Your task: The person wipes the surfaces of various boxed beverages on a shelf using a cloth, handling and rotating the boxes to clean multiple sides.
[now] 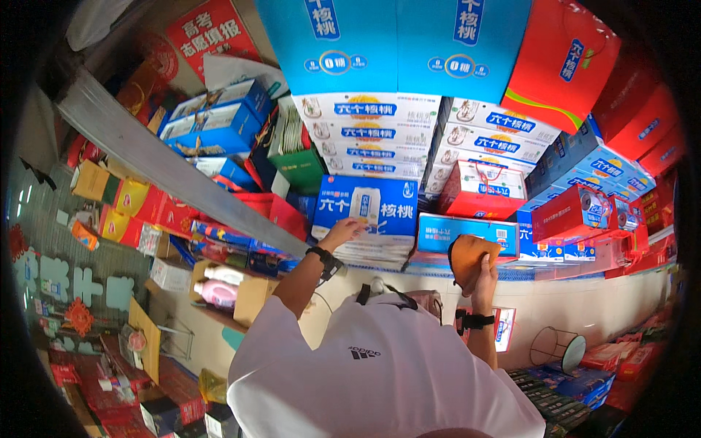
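My right hand [484, 282] grips an orange-brown cloth or pouch [472, 260] with a dark edge, held upright in front of a light-blue drink carton [468, 235]. My left hand [344, 232] has its fingers apart over the lower part of a blue walnut-drink carton [366, 205]; whether it touches the surface is unclear. That carton lies on a stack of flattened-looking white layers [375, 254]. Behind it rise stacked white drink cartons [369, 134]. Each of my wrists wears a dark band with a small device.
A grey metal post [181, 169] slants across the left. Tall blue cartons [339, 49] and a red gift bag [564, 65] stand at the back. An open cardboard box with bottles [219, 293] sits at the left, and a round wire-frame stool [558, 350] at the right.
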Tool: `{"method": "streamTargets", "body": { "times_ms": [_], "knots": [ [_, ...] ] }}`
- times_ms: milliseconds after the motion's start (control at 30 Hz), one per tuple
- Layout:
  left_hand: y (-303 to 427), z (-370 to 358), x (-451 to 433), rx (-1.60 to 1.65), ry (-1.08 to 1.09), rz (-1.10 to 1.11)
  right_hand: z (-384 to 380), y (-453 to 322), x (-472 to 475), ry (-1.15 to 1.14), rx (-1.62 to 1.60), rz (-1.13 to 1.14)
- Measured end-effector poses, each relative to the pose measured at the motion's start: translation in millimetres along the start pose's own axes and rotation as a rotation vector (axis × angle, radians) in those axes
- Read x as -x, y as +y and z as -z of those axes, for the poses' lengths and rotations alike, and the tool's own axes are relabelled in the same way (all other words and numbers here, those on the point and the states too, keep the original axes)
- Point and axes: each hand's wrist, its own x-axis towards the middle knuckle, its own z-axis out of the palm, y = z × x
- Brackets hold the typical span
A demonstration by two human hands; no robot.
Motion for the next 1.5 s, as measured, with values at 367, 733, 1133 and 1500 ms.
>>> {"method": "streamTargets", "body": {
  "times_ms": [367, 733, 1133, 1500],
  "knots": [
    [302, 54, 5, 0.028, 0.224, -0.929, -61, -124, -38, -0.041, -0.126, 0.374],
    [496, 28, 69, -0.841, 0.876, -1.413, -145, -272, -7, 0.152, -0.568, 0.852],
    [513, -10, 25, -1.1, 0.676, -1.534, -214, -250, -18, 0.261, -0.455, 1.083],
    [574, -35, 29, -1.331, 1.056, -1.738, -235, -242, -107, 0.133, 0.092, 1.394]
  ]
}}
